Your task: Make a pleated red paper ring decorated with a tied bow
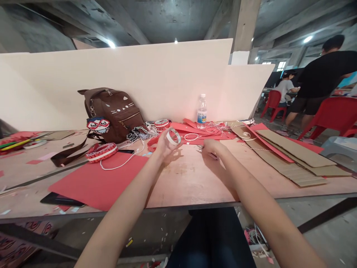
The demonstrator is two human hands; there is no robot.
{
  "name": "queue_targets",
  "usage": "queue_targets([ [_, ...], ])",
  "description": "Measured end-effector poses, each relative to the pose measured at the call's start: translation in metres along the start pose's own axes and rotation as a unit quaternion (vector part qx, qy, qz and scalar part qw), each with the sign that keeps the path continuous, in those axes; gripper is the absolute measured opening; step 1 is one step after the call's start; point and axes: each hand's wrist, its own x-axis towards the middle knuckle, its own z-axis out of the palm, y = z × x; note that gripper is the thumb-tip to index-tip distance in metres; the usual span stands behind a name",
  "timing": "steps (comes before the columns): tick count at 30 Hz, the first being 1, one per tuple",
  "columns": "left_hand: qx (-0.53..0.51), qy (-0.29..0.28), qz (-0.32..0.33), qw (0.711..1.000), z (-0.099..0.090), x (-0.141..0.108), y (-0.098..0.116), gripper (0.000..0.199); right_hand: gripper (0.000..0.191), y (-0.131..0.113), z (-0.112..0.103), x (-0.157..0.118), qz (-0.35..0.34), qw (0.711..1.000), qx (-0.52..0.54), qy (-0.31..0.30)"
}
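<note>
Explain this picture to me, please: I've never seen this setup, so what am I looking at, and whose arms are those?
There is no machine here. This single view comes from a camera worn on a person's head, looking forward and down, so the two bare arms are that person's own. The left hand holds a narrow white ring. The right hand is just above the tabletop; anything in it is too small to tell. On the plywood table lie a flat red card sheet, brown corrugated cardboard strips, a brown cat-face backpack and a clear plastic water bottle.
</note>
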Motion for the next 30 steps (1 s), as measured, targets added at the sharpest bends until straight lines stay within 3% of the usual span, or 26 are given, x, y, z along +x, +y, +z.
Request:
queue_targets([
  [3,-0.029,-0.022,-0.006,0.999,-0.001,-0.001,0.003,0.021,0.02,-0.008,-0.004,0.0,0.019,0.999,-0.025,-0.041],
  [5,-0.03,-0.017,-0.005,0.999,-0.003,0.0,0.004,0.022,0.01,-0.016,-0.007,-0.001,0.02,0.999,-0.035,-0.035],
  [8,-0.026,-0.012,-0.005,1.0,-0.004,0.0,0.005,0.023,0.005,-0.027,-0.009,-0.004,-0.011,0.999,-0.032,0.022],
  [11,-0.012,-0.01,0.001,1.0,-0.003,-0.001,0.004,0.021,0.01,-0.039,-0.011,-0.009,-0.101,0.992,0.019,0.079],
  [16,0.031,-0.023,0.014,0.999,0.002,-0.001,0.0,0.02,0.013,-0.061,-0.007,-0.019,-0.148,0.979,0.138,0.007],
  [25,0.175,-0.041,0.035,0.983,-0.003,0.006,-0.01,0.021,0.013,-0.068,-0.002,-0.018,-0.17,0.972,0.163,-0.002],
  [30,0.326,-0.024,0.107,0.939,-0.007,0.004,-0.016,0.023,0.011,-0.069,-0.006,-0.019,-0.171,0.974,0.148,-0.008],
])
